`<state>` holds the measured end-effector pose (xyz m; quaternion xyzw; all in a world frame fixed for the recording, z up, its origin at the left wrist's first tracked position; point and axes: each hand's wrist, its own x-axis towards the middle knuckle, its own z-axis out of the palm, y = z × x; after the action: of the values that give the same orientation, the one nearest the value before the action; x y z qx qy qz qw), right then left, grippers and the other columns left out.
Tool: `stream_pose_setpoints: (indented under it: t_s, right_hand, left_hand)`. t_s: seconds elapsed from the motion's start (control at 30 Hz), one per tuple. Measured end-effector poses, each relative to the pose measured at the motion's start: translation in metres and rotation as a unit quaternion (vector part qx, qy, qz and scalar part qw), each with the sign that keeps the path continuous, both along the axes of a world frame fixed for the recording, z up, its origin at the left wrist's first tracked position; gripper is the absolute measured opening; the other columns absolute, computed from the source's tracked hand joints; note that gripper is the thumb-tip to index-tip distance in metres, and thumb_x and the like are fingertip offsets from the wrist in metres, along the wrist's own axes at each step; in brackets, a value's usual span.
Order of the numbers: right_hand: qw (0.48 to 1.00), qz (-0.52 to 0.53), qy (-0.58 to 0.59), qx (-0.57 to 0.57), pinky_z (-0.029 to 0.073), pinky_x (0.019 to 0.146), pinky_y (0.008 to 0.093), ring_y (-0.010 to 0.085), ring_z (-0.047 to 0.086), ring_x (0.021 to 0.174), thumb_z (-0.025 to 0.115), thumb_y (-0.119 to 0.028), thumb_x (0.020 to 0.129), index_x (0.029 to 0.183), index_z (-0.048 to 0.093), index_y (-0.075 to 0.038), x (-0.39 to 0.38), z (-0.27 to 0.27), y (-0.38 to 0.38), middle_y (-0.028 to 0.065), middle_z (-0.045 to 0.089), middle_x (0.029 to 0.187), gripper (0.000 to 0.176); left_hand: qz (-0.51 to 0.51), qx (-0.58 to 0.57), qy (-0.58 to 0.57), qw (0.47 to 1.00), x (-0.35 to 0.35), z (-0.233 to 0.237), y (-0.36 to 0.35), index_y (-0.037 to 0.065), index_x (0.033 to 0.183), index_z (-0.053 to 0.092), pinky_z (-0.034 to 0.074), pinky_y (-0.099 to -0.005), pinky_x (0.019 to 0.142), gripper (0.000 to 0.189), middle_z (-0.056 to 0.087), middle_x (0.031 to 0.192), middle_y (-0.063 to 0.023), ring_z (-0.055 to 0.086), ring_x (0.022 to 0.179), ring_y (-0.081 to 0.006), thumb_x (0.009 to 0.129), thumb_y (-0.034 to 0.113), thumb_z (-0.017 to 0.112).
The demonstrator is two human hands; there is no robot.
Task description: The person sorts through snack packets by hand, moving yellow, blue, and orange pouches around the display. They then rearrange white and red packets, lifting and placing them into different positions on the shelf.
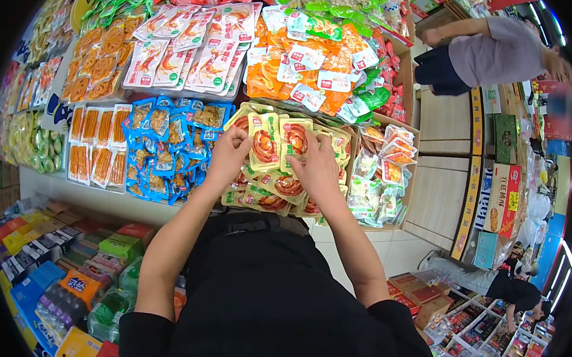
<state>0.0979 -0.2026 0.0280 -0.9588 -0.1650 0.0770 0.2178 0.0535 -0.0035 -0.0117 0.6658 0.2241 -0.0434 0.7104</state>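
Note:
My left hand [231, 157] pinches the left edge of a yellow snack packet [265, 140], which shows a reddish-brown food picture. A similar yellow snack packet [294, 133] lies right beside it, with the thumb and fingers of my right hand [318, 165] closed on its right and lower side. Both packets face up, over a pile of the same kind of yellow packets [266, 199]. My fingers partly cover the packet edges. Blue snack packets [159, 144] fill the section left of my left hand. Clear-and-white packets [371, 186] lie to the right of my right hand.
Orange packets [305, 63] and white-and-red packets [189, 47] lie behind the pile. Boxes and drinks [77, 289] are stacked at lower left. A wooden cabinet [439, 195] stands right. One person [497, 51] is at upper right, another [502, 289] at lower right.

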Motion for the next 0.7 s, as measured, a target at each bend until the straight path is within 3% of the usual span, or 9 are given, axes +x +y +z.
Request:
stream_pose_setpoints:
  t_s: [0.2, 0.27, 0.33, 0.4, 0.47, 0.5, 0.53, 0.67, 0.7]
  right_hand:
    - [0.999, 0.005, 0.004, -0.032, 0.047, 0.086, 0.0432, 0.037, 0.049, 0.112, 0.076, -0.031, 0.072, 0.13, 0.041, -0.002, -0.013, 0.014, 0.003, 0.0208, 0.042, 0.124, 0.074]
    - [0.998, -0.02, 0.018, -0.054, 0.048, 0.085, 0.0427, 0.0374, 0.049, 0.112, 0.076, -0.03, 0.072, 0.131, 0.041, -0.004, -0.011, 0.012, 0.003, 0.0215, 0.041, 0.125, 0.074]
    - [0.999, -0.013, 0.015, -0.045, 0.047, 0.087, 0.0435, 0.0378, 0.047, 0.114, 0.077, -0.03, 0.071, 0.132, 0.041, -0.005, -0.009, 0.016, 0.001, 0.0218, 0.041, 0.127, 0.075]
    - [0.999, -0.009, 0.012, -0.037, 0.045, 0.089, 0.0442, 0.0383, 0.046, 0.115, 0.077, -0.029, 0.071, 0.133, 0.041, -0.006, -0.012, 0.018, -0.001, 0.0221, 0.04, 0.128, 0.075]
    - [0.99, 0.071, -0.108, -0.059, 0.039, 0.096, 0.0471, 0.0392, 0.041, 0.119, 0.077, -0.029, 0.07, 0.135, 0.041, -0.01, -0.014, 0.015, -0.002, 0.0223, 0.037, 0.133, 0.077]
    - [0.991, 0.09, -0.102, -0.018, 0.031, 0.103, 0.0481, 0.0406, 0.033, 0.126, 0.077, -0.028, 0.07, 0.136, 0.04, -0.014, -0.016, 0.011, -0.001, 0.0228, 0.032, 0.138, 0.077]
    - [0.99, 0.092, -0.103, -0.019, 0.031, 0.103, 0.0481, 0.0406, 0.033, 0.126, 0.077, -0.028, 0.07, 0.136, 0.04, -0.014, -0.016, 0.006, 0.001, 0.0228, 0.032, 0.138, 0.077]
    - [0.982, 0.158, -0.1, -0.039, 0.025, 0.105, 0.0537, 0.0395, 0.022, 0.135, 0.073, -0.03, 0.075, 0.139, 0.039, -0.023, -0.016, -0.011, 0.005, 0.0182, 0.024, 0.146, 0.073]
    - [0.983, 0.154, -0.084, -0.063, 0.024, 0.105, 0.0561, 0.0386, 0.019, 0.137, 0.072, -0.031, 0.076, 0.139, 0.039, -0.025, -0.015, -0.013, 0.005, 0.0158, 0.023, 0.148, 0.071]
  left_hand:
    - [0.002, 0.069, -0.014, 0.997, 0.01, 0.002, -0.007, 0.0, 0.088, 0.054, 0.046, -0.0257, 0.053, 0.014, 0.058, 0.07, -0.0044, 0.054, 0.057, -0.0103, 0.087, 0.013, 0.059]
    - [-0.044, 0.205, -0.079, 0.975, 0.012, 0.006, -0.007, -0.001, 0.088, 0.057, 0.046, -0.0267, 0.055, 0.014, 0.057, 0.068, -0.0029, 0.053, 0.057, -0.0099, 0.088, 0.013, 0.061]
    - [-0.034, 0.227, -0.082, 0.97, 0.013, 0.014, -0.001, -0.001, 0.092, 0.06, 0.047, -0.03, 0.062, 0.017, 0.06, 0.076, -0.0079, 0.057, 0.065, -0.0153, 0.085, 0.013, 0.064]
    - [-0.017, 0.319, -0.072, 0.945, 0.011, 0.024, 0.008, 0.0, 0.096, 0.06, 0.047, -0.0363, 0.073, 0.021, 0.06, 0.096, -0.0157, 0.06, 0.082, -0.0282, 0.083, 0.015, 0.065]
    - [-0.011, 0.338, -0.085, 0.937, 0.008, 0.011, 0.02, -0.001, 0.1, 0.06, 0.046, -0.0393, 0.08, 0.026, 0.059, 0.102, -0.0166, 0.057, 0.091, -0.0295, 0.082, 0.016, 0.066]
    - [0.008, 0.433, -0.131, 0.892, 0.007, 0.009, 0.022, -0.001, 0.101, 0.06, 0.045, -0.0402, 0.081, 0.027, 0.059, 0.102, -0.0171, 0.057, 0.092, -0.0298, 0.081, 0.016, 0.067]
    - [0.026, 0.522, -0.175, 0.835, 0.006, 0.007, 0.023, -0.001, 0.101, 0.06, 0.044, -0.0411, 0.083, 0.028, 0.059, 0.102, -0.0175, 0.056, 0.093, -0.0301, 0.08, 0.016, 0.067]
    - [-0.007, 0.496, -0.104, 0.862, 0.009, 0.007, 0.028, -0.001, 0.1, 0.061, 0.044, -0.0427, 0.084, 0.028, 0.061, 0.099, -0.0173, 0.057, 0.093, -0.0305, 0.079, 0.016, 0.068]
    - [-0.014, 0.432, -0.059, 0.9, 0.012, 0.009, 0.032, -0.001, 0.099, 0.061, 0.045, -0.04, 0.082, 0.026, 0.063, 0.095, -0.0153, 0.058, 0.089, -0.0278, 0.08, 0.015, 0.068]
